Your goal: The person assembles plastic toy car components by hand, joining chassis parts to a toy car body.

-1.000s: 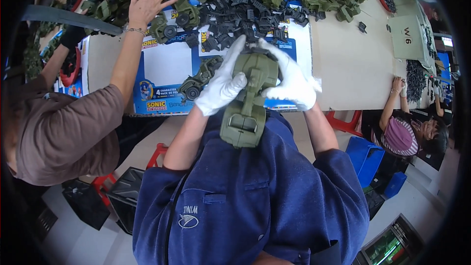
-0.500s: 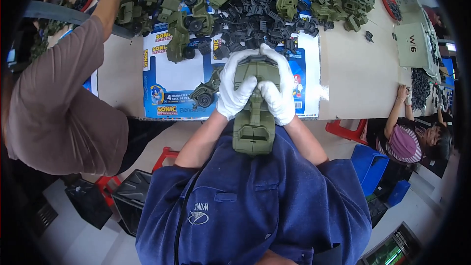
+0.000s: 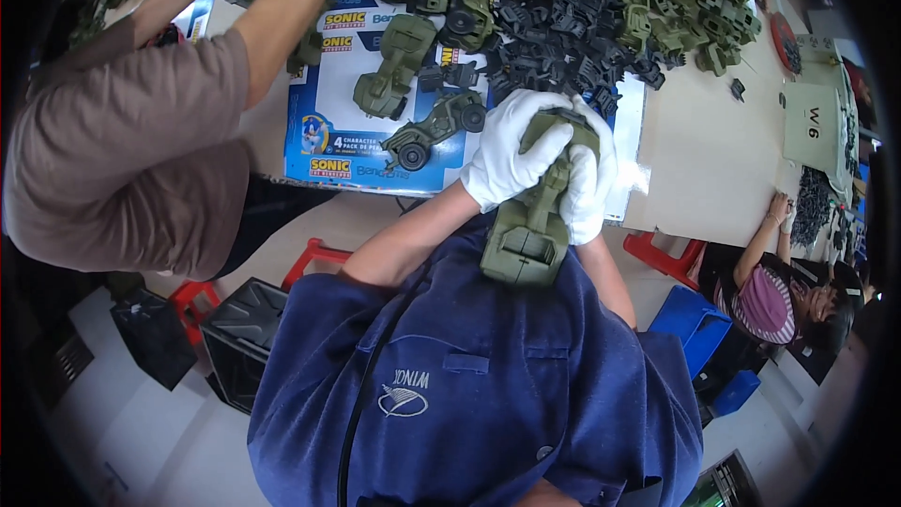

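Both my white-gloved hands grip one olive-green toy vehicle body (image 3: 526, 249) close to my chest, over the table's near edge. My left hand (image 3: 514, 148) wraps its left side, the thumb laid on top. My right hand (image 3: 591, 183) closes round the opposite side. A dark piece shows at the body's far end between my fingertips; its shape is mostly hidden. Beside my left hand lies a green toy vehicle with black wheels (image 3: 436, 131). Another green vehicle body (image 3: 394, 66) rests farther back. Just beyond my hands is a heap of small black plastic parts (image 3: 563, 38).
Green vehicle bodies (image 3: 690, 5) are piled at the far right. Printed blue-and-white card (image 3: 361, 145) covers part of the table. At left, a co-worker's arm (image 3: 291, 19) reaches across. A pale box (image 3: 812, 127) stands at right; another person (image 3: 770, 291) sits beyond.
The whole view has shifted and tilted. My hands still grip the same vehicle body, which now leans more. The co-worker's arm reaches farther in, and a green piece near that hand is blurred.
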Available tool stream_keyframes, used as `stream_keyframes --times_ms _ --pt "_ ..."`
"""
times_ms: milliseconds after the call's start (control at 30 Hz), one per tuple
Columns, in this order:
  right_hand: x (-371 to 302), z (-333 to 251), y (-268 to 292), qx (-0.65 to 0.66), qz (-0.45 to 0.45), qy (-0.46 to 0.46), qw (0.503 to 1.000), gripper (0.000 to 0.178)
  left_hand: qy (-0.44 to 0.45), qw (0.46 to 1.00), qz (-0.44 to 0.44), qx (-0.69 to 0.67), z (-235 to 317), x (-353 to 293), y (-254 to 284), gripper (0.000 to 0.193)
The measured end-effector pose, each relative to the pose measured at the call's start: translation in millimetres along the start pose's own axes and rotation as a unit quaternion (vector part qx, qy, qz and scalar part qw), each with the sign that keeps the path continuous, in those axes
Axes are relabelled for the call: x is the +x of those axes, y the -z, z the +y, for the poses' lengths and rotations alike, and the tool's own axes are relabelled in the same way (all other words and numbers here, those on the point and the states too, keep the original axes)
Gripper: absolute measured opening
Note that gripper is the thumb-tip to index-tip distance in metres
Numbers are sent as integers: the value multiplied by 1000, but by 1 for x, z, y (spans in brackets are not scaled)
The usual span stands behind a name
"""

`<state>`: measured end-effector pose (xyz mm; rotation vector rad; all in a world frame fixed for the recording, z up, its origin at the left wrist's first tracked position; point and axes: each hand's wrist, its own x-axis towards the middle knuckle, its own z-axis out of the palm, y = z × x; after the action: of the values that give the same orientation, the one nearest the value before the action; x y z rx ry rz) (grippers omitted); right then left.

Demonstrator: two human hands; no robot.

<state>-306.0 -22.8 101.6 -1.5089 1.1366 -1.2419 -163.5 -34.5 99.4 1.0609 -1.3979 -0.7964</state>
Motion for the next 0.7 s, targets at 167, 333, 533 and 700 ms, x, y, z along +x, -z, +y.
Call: stream_keyframes --times_ms 167,333,533,700 --pt "0 5 -2 -50 3 65 997 45 -32 999 -12 3 -5 1 5 24" --pt "-3 33 16 -37 74 -153 985 40 81 985 -38 148 -33 -12 7 36" --pt "24 105 187 97 391 -240 883 65 256 815 -162 494 -46 -34 95 78" --pt "15 105 168 0 397 -234 888 61 313 726 -325 519 -76 -44 110 85"
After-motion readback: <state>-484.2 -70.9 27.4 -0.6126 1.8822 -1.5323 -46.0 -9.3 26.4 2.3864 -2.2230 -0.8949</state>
